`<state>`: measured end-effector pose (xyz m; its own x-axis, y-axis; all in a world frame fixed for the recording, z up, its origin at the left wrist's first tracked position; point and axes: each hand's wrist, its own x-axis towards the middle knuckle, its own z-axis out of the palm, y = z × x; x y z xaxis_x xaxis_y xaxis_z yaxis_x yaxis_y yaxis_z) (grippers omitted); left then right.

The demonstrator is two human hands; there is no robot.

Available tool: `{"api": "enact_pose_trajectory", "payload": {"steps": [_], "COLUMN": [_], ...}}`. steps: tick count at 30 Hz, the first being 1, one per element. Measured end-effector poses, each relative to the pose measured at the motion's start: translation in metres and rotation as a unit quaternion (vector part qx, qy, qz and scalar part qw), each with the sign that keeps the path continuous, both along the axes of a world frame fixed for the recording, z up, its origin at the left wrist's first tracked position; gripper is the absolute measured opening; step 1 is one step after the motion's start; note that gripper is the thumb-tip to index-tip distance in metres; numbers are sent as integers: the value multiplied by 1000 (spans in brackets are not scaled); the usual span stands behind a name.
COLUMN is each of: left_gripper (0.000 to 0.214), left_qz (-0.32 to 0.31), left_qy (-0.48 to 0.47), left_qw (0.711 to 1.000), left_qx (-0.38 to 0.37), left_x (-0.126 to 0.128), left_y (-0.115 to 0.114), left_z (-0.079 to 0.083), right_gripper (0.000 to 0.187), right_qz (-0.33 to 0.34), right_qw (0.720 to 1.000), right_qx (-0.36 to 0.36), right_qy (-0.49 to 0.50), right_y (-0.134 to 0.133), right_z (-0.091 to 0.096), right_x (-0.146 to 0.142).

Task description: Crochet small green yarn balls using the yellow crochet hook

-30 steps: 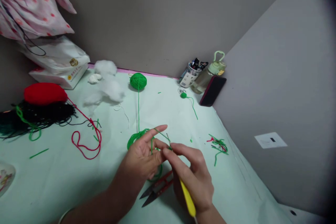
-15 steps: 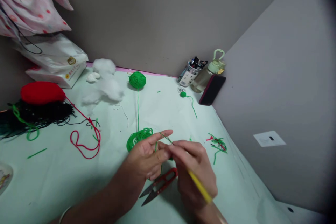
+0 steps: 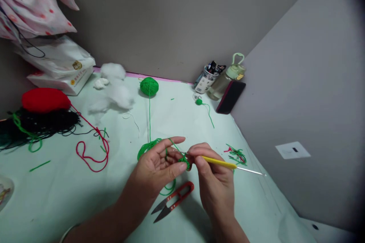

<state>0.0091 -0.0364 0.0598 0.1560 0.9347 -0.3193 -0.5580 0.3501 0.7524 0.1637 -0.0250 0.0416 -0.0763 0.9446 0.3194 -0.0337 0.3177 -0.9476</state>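
A small green crochet piece is pinched between the thumb and fingers of my left hand. Green yarn runs over that hand's raised index finger. My right hand grips a crochet hook by its yellow handle. The hook's tip lies at the crochet piece, and its other metal end points to the right. Loose green yarn is heaped just behind my left hand, and a strand leads back from it to a green yarn ball. Red-handled thread snips lie below my hands, blades apart.
At the left are red yarn, black yarn and white stuffing. A pen cup, a bottle and a phone stand at the back right. Yarn scraps lie right of my hands.
My right hand has turned the crochet hook from sloping down toward me to nearly level, pointing right. The green crochet piece now shows more clearly between my hands.
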Motion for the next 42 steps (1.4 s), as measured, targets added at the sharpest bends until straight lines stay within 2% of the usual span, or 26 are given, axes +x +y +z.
{"api": "enact_pose_trajectory", "payload": {"steps": [4, 10, 16, 21, 26, 32, 35, 39, 42], "left_gripper": [42, 48, 42, 37, 35, 33, 36, 38, 41], "left_qz": [16, 7, 10, 19, 25, 20, 9, 45, 49], "left_qy": [27, 14, 51, 64, 76, 97, 107, 144, 152], "left_qw": [999, 1000, 999, 998, 997, 995, 994, 988, 987], "left_qx": [3, 14, 10, -9, -10, 17, 25, 29, 33], "left_x": [1, 0, -3, -3, -1, -3, -4, -2, 1], "left_y": [0, 0, -1, -2, -2, 0, 1, 1, -1], "left_z": [2, 1, 9, 17, 18, 11, 7, 6, 9], "right_gripper": [18, 16, 17, 22, 23, 26, 27, 29, 42], "right_qz": [2, 32, 49, 56, 28, 4, 17, 17, 10], "right_qw": [1000, 997, 988, 988, 998, 987, 970, 939, 914], "right_qx": [-10, -40, -74, -49, 37, 127, 179, 242, 281], "right_qy": [8, 54, 125, 132, 42, -97, -164, -244, -293], "right_y": [2, 3, 5, 5, -1, -11, -14, -16, -16], "right_z": [0, 3, 11, 15, 12, 12, 12, 11, 6], "right_x": [1, 1, -1, 1, 6, 12, 13, 15, 17]}}
